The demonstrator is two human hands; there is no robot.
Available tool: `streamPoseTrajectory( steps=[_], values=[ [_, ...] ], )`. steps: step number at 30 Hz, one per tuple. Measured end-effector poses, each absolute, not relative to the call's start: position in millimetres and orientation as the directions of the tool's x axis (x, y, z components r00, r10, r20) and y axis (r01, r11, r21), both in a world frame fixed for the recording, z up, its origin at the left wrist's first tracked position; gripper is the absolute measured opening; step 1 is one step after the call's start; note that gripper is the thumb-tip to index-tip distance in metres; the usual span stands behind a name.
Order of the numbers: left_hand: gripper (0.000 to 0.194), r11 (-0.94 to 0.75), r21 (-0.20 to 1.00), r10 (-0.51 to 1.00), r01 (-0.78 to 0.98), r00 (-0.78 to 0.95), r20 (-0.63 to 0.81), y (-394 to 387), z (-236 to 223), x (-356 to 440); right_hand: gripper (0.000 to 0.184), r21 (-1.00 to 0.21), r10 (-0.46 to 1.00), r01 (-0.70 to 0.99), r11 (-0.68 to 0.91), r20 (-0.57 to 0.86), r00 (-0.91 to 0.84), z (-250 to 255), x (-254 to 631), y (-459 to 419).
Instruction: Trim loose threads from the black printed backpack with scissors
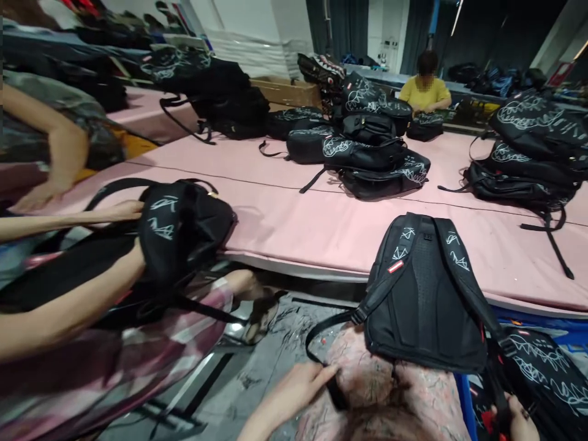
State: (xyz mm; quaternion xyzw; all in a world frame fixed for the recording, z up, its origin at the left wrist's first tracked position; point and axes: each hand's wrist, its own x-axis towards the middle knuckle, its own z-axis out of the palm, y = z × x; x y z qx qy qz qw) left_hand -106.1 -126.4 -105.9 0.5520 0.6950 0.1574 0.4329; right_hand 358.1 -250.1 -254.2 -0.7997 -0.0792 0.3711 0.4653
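A black backpack (427, 294) rests across my lap and against the table edge, its padded back and two shoulder straps facing up. White scribbled marks and a small red label (395, 267) decorate the straps. My left hand (305, 386) pinches the loose webbing strap (315, 343) that hangs from the pack's left side. At the lower right, my right hand (519, 419) is closed around the webbing of the other strap, partly cut off by the frame. Beside it, another black backpack with white drawings (546, 373) lies in a blue container (468, 404).
A pink-covered table (271, 208) carries piles of black backpacks (367, 141), with another stack (533, 153) at the right. On my left, a co-worker's arms (92, 294) handle a black backpack (184, 226). A person in yellow (425, 92) works at the far side.
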Motion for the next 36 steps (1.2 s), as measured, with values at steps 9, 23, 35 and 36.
streamPoseTrajectory(
  steps=[9,23,35,36],
  values=[
    [0.044,-0.173,0.742,0.982,0.647,0.172,0.079,-18,-112,-34,0.054,-0.872,0.417,-0.426,-0.241,-0.489,0.766,-229,353,-233],
    [0.032,-0.360,0.574,0.928,0.735,0.346,0.139,-85,-106,24,0.039,-0.722,0.940,0.675,-0.149,0.109,0.323,-82,256,-100],
    [0.025,-0.349,0.653,0.930,0.672,0.334,0.153,2,-133,9,0.011,0.100,0.969,0.964,0.245,-0.008,-0.245,-60,157,4],
    [0.024,-0.331,0.654,0.939,0.680,0.308,0.155,9,-135,8,0.013,0.110,0.969,0.963,0.245,-0.007,-0.246,-60,156,4]
  ],
)
